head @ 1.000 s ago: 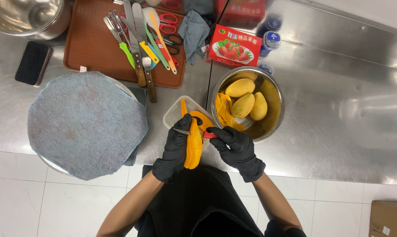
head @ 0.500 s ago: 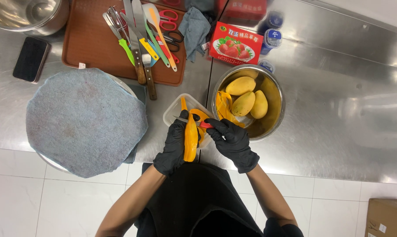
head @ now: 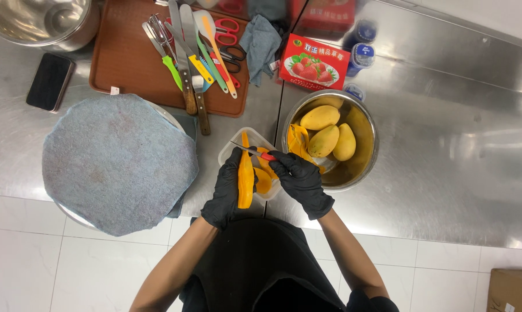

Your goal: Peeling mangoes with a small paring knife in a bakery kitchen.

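Observation:
My left hand (head: 224,193), in a black glove, holds a peeled orange mango piece (head: 245,176) upright over a clear plastic tub (head: 231,148). My right hand (head: 300,180), also gloved, grips a small red-handled knife (head: 254,152) whose blade lies across the top of the mango piece. More orange flesh (head: 263,180) lies in the tub. To the right, a steel bowl (head: 366,144) holds three whole yellow mangoes (head: 323,140) and some peel (head: 297,141).
A brown tray (head: 128,60) at the back carries knives, spatulas and scissors (head: 198,58). A round grey cloth (head: 114,162) covers something at the left. A black phone (head: 51,82), a big steel bowl (head: 38,23), a red strawberry box (head: 314,61) and bottles (head: 360,56) stand behind.
The knife has moved up along the mango piece towards its top end. Both hands stay over the plastic tub; the mango is held more upright.

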